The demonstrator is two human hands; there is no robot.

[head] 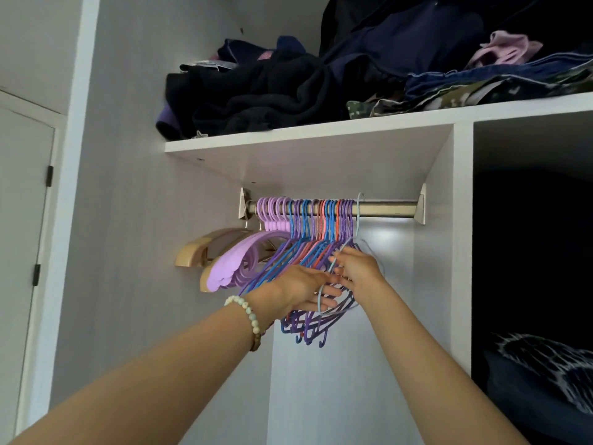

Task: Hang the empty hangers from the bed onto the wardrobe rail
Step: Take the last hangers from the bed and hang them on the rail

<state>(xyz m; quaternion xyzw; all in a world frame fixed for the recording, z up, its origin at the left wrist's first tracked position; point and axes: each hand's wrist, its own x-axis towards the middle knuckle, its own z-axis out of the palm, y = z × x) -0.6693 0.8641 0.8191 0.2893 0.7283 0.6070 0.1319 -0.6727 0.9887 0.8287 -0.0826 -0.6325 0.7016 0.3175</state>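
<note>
A metal wardrobe rail (388, 208) runs under a white shelf. Several empty hangers (308, 232) in purple, blue, pink and red hang bunched on its left half, with wide lilac and wooden ones (224, 255) furthest left. A thin pale blue hanger (358, 220) hangs at the right end of the bunch, its hook over the rail. My right hand (359, 268) pinches this hanger's frame below the rail. My left hand (305, 289), fingers straight, rests against the lower parts of the bunched hangers. A bead bracelet is on my left wrist.
The right half of the rail is bare up to its bracket (422, 203). The white shelf (305, 136) above carries a pile of dark folded clothes (321, 81). A dark compartment (529, 252) with folded fabric lies to the right, past a white partition. A closed door (22, 220) is at left.
</note>
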